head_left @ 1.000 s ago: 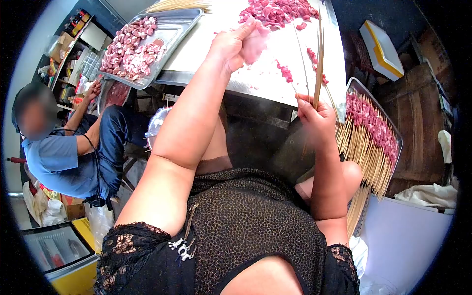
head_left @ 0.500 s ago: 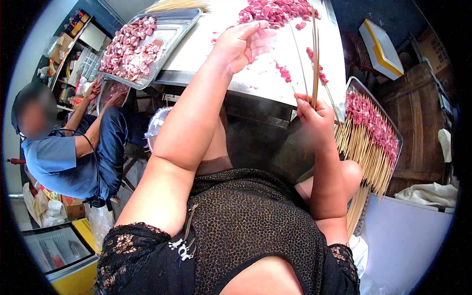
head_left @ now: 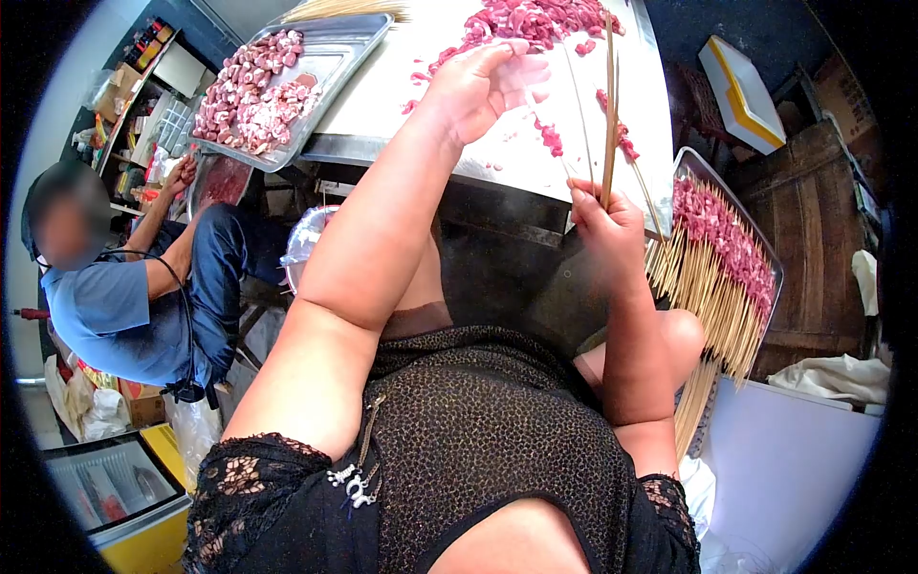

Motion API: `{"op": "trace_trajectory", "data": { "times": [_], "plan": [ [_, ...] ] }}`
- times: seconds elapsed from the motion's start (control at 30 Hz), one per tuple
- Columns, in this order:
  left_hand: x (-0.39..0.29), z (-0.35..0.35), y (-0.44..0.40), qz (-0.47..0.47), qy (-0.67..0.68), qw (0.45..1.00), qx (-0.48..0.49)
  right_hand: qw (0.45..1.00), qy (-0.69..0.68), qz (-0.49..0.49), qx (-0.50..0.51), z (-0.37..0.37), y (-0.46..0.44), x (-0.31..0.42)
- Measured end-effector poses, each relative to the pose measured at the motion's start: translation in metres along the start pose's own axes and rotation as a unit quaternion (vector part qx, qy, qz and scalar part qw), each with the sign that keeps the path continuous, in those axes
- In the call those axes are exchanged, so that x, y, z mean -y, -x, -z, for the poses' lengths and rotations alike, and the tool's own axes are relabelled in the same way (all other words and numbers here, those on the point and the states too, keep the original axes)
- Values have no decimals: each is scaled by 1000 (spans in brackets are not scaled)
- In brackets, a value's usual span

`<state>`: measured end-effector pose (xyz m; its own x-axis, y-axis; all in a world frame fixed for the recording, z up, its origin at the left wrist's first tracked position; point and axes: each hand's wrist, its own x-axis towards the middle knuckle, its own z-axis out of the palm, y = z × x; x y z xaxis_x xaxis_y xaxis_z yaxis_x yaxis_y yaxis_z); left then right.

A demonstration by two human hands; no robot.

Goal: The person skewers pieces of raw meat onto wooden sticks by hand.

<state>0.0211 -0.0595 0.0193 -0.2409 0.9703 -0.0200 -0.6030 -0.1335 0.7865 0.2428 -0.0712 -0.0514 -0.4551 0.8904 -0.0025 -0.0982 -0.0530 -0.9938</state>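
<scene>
My right hand (head_left: 612, 225) is closed around several bamboo skewers (head_left: 611, 115) that point upward. One held skewer leans left and carries small red meat pieces (head_left: 550, 141); its tip reaches close to my left hand. My left hand (head_left: 483, 94) is above the white table, palm turned up and fingers apart, with no object plainly visible in it. Just beyond it lies a heap of sliced raw meat (head_left: 540, 24). Another skewer with meat (head_left: 626, 143) rests on the table to the right of the held ones.
On the right, a metal tray (head_left: 773, 258) holds many finished meat skewers (head_left: 717, 239). A second tray (head_left: 330, 96) at the table's left has meat chunks (head_left: 253, 100). Another person (head_left: 124, 297) sits at the left beside a basin (head_left: 239, 182). A white-and-yellow box (head_left: 741, 96) stands back right.
My left hand has shifted slightly right, uncovering more of the meat heap's left edge. My right hand has moved slightly left with the skewers. The other person's lower hand has drawn back from the basin.
</scene>
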Motion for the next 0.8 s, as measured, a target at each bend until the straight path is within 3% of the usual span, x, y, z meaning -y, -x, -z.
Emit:
{"op": "trace_trajectory", "data": {
  "times": [0.27, 0.33, 0.4, 0.5, 0.57, 0.7, 0.8],
  "plan": [
    [4, -1, 1, 28, 39, 997, 65, 983, -146, -107, 43, -4, 4, 13],
    [12, -7, 4, 64, -49, 994, 78, 981, -158, -104, 46, -4, 3, 13],
    [15, -10, 6, 56, -39, 996, 64, 979, -172, -102, 48, -5, 2, 13],
    [15, -9, 2, 28, -78, 996, 27, 982, -158, -98, 29, -6, 2, 15],
    [10, -9, 1, -19, -62, 998, -9, 996, -70, -52, 9, -7, 4, 12],
    [14, -3, -4, -16, -43, 999, 15, 999, -29, -28, -2, -6, 5, 4],
    [30, -15, -2, 35, -19, 999, -34, 1000, 9, 0, -11, -7, 4, 1]
  ]
}}
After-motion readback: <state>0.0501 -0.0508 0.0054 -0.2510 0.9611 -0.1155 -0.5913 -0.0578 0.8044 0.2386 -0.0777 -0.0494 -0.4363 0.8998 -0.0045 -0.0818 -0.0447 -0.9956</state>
